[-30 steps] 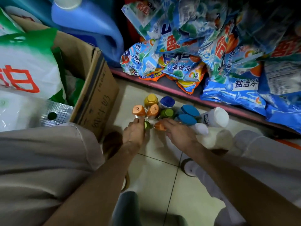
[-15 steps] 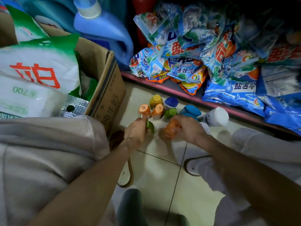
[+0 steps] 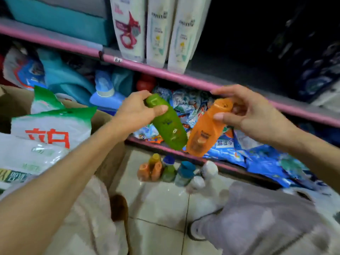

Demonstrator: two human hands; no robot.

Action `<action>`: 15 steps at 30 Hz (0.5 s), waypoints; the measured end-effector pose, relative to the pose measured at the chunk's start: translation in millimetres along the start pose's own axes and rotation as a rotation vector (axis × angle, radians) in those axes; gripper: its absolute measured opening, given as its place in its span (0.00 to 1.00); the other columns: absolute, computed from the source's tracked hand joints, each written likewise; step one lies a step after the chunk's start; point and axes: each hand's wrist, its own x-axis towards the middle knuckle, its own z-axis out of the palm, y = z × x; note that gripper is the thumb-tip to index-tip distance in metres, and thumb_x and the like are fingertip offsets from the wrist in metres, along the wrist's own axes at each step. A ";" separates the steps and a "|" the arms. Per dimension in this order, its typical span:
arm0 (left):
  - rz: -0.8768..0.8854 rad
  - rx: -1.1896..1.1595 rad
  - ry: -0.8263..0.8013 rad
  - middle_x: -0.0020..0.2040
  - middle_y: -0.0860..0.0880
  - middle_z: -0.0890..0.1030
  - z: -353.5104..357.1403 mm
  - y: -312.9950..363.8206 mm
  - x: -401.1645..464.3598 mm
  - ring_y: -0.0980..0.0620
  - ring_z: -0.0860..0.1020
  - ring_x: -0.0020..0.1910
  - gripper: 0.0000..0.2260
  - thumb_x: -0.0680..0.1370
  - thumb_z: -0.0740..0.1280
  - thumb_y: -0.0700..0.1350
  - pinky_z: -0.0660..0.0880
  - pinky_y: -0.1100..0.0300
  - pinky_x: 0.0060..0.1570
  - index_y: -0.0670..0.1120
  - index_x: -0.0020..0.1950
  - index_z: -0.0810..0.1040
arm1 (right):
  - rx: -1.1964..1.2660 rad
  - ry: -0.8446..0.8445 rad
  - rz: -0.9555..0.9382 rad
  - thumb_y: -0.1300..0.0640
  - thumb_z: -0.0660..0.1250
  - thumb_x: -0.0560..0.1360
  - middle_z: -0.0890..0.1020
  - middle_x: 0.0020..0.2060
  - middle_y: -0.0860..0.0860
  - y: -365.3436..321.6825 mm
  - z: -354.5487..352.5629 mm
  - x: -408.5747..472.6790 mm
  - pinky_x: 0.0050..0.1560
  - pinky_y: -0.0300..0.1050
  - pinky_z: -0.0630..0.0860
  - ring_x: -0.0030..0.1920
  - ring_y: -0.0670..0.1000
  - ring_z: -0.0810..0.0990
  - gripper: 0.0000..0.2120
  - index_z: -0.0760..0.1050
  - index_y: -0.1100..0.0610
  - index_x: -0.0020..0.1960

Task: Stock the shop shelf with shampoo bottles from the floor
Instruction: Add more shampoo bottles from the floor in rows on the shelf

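Between the curled fingers of the left hand (image 3: pixel 133 112) hangs a green plastic shampoo bottle (image 3: pixel 166 123), and the right hand (image 3: pixel 252 112) grips an orange plastic one (image 3: pixel 206 129), both below the pink-edged shelf (image 3: pixel 184 76). Neither is placed yet; a cluster of small bottles (image 3: pixel 171 171) waits on the tiled floor (image 3: pixel 158 205).

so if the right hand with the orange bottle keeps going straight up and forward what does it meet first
Probably the pink shelf edge just above the right hand, which holds the orange bottle; past it the shelf looks dark and free, though depth is unclear.
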 end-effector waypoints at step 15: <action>-0.106 -1.080 0.293 0.46 0.49 0.81 -7.7 65.1 26.7 0.52 0.80 0.44 0.01 0.77 0.66 0.43 0.80 0.59 0.40 0.49 0.48 0.75 | -0.064 0.577 -0.244 0.63 0.67 0.75 0.80 0.59 0.49 -65.9 -68.7 113.4 0.51 0.29 0.72 0.53 0.42 0.78 0.08 0.76 0.60 0.54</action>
